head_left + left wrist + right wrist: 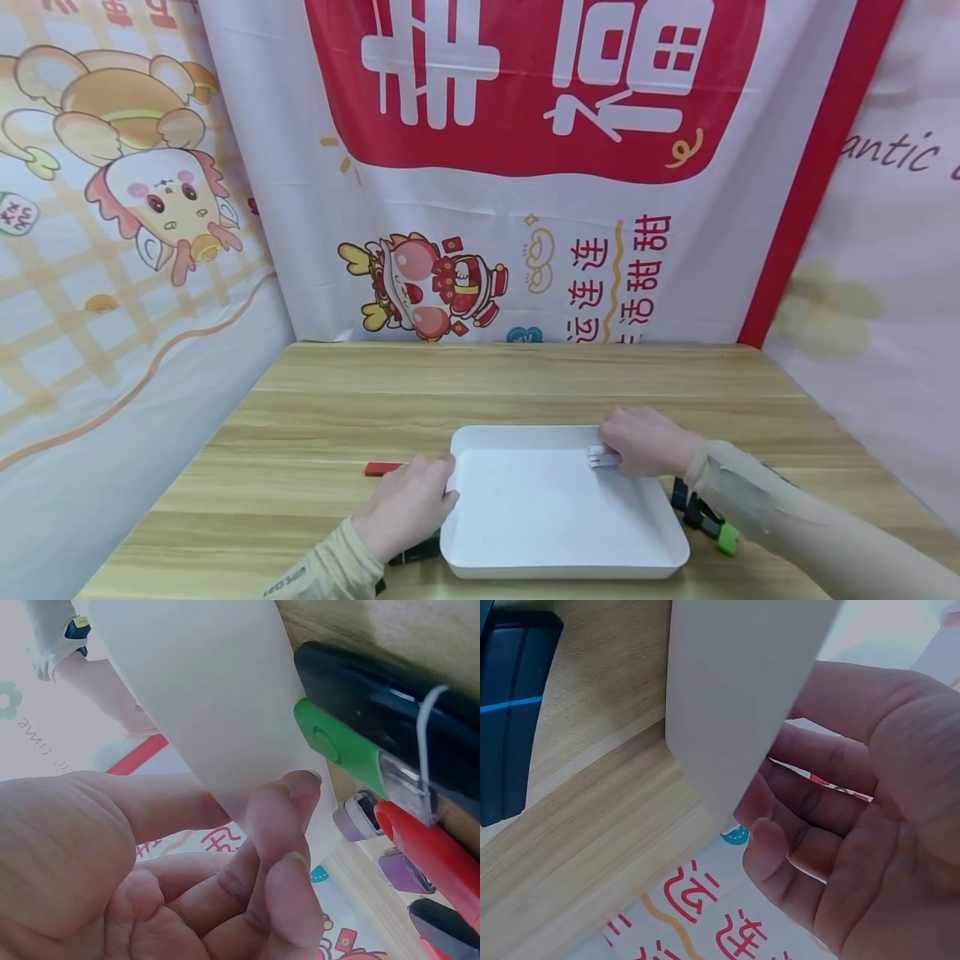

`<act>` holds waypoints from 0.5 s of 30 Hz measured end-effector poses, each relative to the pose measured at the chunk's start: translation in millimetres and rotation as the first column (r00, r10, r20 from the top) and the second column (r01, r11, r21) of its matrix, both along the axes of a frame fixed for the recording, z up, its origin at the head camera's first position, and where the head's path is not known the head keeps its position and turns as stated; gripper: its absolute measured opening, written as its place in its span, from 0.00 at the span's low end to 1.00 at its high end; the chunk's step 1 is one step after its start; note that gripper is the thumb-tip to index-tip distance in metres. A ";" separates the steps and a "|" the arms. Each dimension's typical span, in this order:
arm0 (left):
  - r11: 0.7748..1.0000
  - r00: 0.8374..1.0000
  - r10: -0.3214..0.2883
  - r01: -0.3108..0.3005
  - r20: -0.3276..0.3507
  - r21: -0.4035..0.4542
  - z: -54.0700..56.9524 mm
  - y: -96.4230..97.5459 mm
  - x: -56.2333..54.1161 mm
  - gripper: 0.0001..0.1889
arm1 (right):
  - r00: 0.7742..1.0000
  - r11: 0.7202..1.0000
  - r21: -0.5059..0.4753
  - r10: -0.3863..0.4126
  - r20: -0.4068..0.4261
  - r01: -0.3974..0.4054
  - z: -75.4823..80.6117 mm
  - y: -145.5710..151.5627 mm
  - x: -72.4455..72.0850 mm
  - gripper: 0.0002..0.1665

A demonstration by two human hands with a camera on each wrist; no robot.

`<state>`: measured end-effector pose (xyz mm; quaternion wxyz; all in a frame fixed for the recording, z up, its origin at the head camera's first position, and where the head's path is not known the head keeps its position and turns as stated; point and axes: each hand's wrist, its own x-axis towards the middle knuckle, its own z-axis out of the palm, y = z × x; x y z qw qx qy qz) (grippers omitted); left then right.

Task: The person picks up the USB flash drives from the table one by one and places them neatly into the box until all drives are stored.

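A shallow white tray (562, 517) sits on the table between both hands. My left hand (412, 504) grips its left wall, thumb on one side and fingertips on the other in the left wrist view. Over the tray's far right part, my right hand (648, 442) holds small white stick-like pieces (602, 457), which poke out from its fingertips. In the right wrist view the tray wall (735, 697) hides the right fingertips and those pieces. Beside the left hand stand a green USB stick (337, 750), a black glossy stick (375, 697) and a red stick (435, 855).
Black items (697, 512) and a green-ended piece (727, 539) lie right of the tray, near the right forearm. A red piece (382, 468) lies on its left. Purple-ended sticks (405, 870) are farther along. Printed cloth (480, 192) hangs behind the wooden table (337, 400).
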<state>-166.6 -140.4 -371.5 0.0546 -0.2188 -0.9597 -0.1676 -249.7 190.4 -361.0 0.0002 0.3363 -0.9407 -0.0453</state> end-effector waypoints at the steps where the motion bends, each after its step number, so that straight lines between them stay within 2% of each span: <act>1: 1.000 1.000 -0.001 0.001 -0.005 0.000 -0.2 0.0 -0.1 0.07 | 1.000 1.000 0.002 -0.002 -0.003 0.002 -0.4 -0.1 0.1 0.16; 15: 1.000 1.000 0.001 -0.001 0.003 -0.002 0.2 0.5 1.2 0.07 | 1.000 1.000 -0.002 -0.028 -0.003 0.028 -5.0 1.9 0.6 0.16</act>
